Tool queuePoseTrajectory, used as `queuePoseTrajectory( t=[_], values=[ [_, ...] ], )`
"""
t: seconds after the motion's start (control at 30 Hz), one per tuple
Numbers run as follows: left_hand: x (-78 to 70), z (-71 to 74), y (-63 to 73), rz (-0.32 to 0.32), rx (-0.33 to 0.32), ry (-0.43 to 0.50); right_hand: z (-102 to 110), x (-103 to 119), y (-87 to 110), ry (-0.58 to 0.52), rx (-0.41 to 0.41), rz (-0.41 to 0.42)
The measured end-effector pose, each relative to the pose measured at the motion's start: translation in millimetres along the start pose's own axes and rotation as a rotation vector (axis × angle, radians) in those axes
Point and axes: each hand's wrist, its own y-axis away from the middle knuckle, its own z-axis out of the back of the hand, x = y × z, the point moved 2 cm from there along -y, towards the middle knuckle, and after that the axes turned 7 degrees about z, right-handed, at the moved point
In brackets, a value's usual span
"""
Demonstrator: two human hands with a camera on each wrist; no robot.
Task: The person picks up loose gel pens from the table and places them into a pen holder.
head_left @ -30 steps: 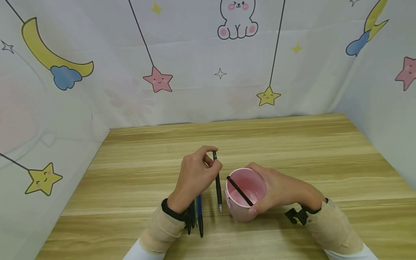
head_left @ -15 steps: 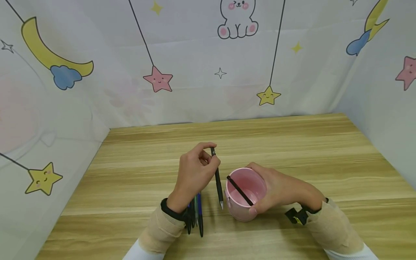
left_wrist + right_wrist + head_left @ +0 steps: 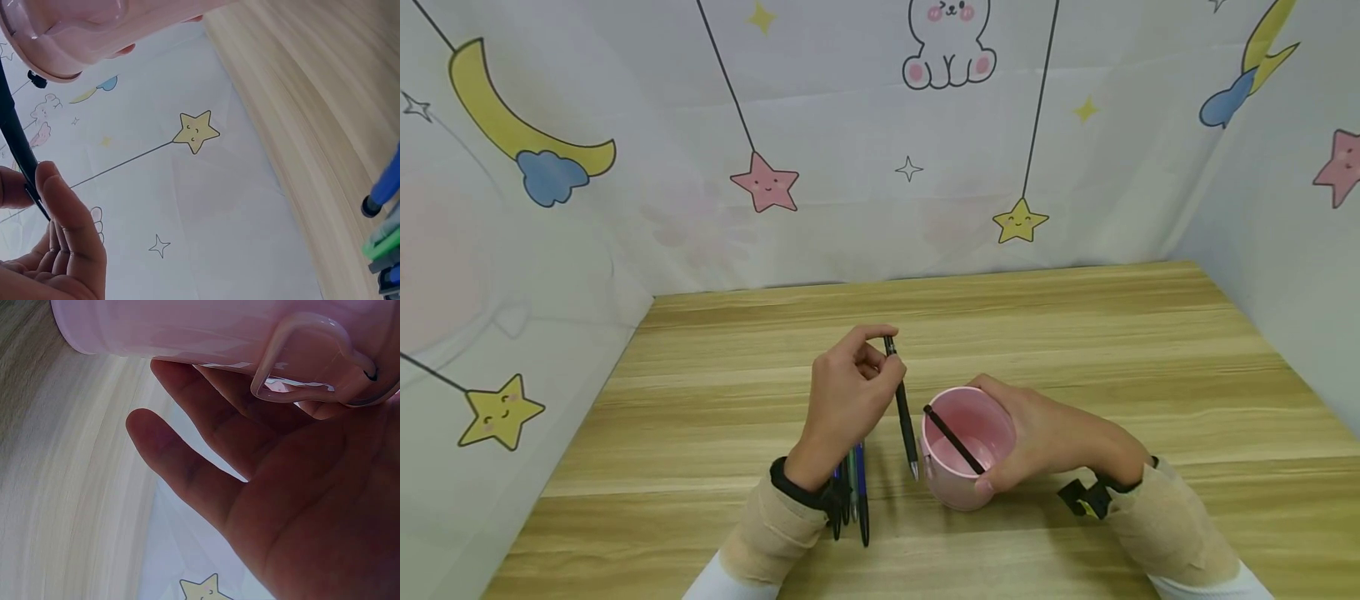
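My left hand [image 3: 853, 387] pinches a black pen [image 3: 906, 421] near its top end, thumb on one side. The pen slants, its silver tip down and close beside the left wall of a pink cup [image 3: 958, 493]. With thumb and fingers around the rim and side, my right hand [image 3: 1048, 429] holds the cup. Inside the cup leans another black pen [image 3: 952, 439], its end at the left of the rim. The left wrist view shows the held pen [image 3: 15, 128] below the cup's rim. A handle [image 3: 269, 369] on the cup appears in the right wrist view.
Several pens [image 3: 862, 500] lie side by side on the wooden table [image 3: 737, 358], partly under my left wrist. A blue pen [image 3: 384, 184] is the nearest in the left wrist view. A patterned white cloth [image 3: 850, 242] stands behind the table and along its sides.
My left hand has risen slightly, away from me and to the left. The pen's tip has lifted a little and swung right towards the cup. My right hand and the cup have stayed put.
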Motion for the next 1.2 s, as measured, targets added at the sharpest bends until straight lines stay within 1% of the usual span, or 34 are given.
queuePoseTrajectory(
  t=[0.33, 0.73, 0.83, 1.0, 1.2],
  values=[
    [-0.9, 1.8, -0.5, 0.023, 0.01, 0.135, 0.3, 0.2, -0.2, -0.004, 0.002, -0.015],
    [-4.3, 3.8, -0.6, 0.044, 0.004, 0.239, 0.7, -1.5, 0.0, -0.019, 0.003, -0.03],
    [-5.6, 4.3, -0.3, 0.03, -0.008, 0.268, 0.6, -1.2, -0.4, -0.025, 0.011, -0.033],
    [-6.2, 4.8, 0.5, -0.012, -0.032, 0.298, 0.9, -0.7, -1.1, -0.032, 0.02, -0.032],
    [-7.0, 4.3, 1.7, -0.08, -0.059, 0.302, 0.5, -0.5, -1.4, -0.02, 0.024, -0.028]
  ],
)
